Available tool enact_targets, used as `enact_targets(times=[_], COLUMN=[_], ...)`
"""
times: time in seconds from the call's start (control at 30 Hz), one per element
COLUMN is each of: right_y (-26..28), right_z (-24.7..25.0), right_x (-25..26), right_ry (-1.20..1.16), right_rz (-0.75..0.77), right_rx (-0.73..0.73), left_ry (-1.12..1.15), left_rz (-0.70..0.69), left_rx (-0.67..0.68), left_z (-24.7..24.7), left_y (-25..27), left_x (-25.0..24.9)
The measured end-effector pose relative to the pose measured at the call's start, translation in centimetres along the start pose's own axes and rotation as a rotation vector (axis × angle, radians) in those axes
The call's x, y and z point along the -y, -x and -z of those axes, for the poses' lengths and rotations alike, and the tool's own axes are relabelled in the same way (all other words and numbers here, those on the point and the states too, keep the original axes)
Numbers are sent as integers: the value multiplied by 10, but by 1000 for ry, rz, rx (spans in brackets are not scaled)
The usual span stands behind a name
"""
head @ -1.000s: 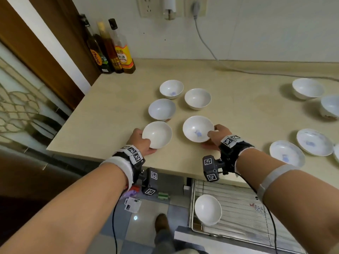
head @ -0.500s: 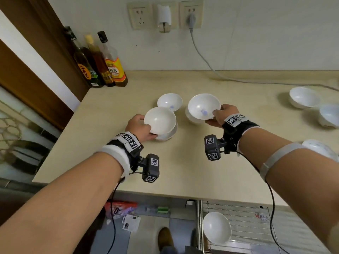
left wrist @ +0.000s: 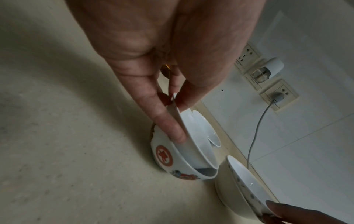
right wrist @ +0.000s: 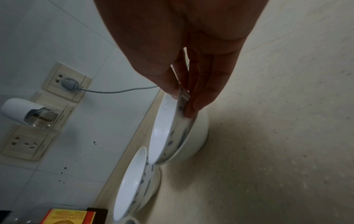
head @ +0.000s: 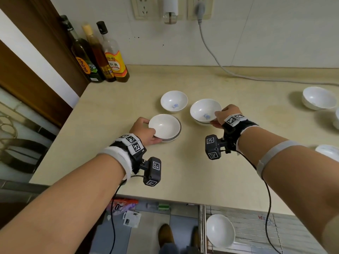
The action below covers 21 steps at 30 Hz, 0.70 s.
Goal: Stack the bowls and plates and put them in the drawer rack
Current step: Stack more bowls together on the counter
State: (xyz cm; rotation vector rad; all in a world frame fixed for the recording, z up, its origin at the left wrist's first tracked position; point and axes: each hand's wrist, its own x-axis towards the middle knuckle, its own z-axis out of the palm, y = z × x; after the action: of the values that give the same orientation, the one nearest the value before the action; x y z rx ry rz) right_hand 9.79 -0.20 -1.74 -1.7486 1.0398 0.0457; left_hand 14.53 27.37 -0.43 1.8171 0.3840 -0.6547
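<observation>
Countertop edge near; hands nest bowls.

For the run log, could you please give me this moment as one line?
left hand: nesting white bowl into red-patterned bowl | right hand: lowering blue-marked bowl onto another | counter

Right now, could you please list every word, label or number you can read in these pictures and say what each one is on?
"rhino": orange label of the dark bottle by the wall.
"料酒": yellow and red label of the clear bottle.
The smaller print on that label, and the middle bottle, are too blurred to read.
Red letters on the drawer rack: too faint to read.
Red bag on the floor: large print, not legible.
The wrist-band squares are coded patterns, not text.
</observation>
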Motion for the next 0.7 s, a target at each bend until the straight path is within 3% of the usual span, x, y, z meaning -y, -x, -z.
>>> enact_targets(times=[0.2,0.33,0.53,0.7], right_y=[-18,-13,-5,-1], right_z=[-6,-10,-9,-18], right_x=[-10,-6,10,58], right_ry=[86,-9,-63,-153], right_rz=[12,-43,-2,83], right_rx=[-2,140,75,101], left_ry=[-52,98,199,335], left_rz=[62,119,99,14], left_rx=[30,92,112,128], left_z=[-6,-8,3,31], left_y=[-6,-4,-6,-10], left_x=[9,13,1,-35])
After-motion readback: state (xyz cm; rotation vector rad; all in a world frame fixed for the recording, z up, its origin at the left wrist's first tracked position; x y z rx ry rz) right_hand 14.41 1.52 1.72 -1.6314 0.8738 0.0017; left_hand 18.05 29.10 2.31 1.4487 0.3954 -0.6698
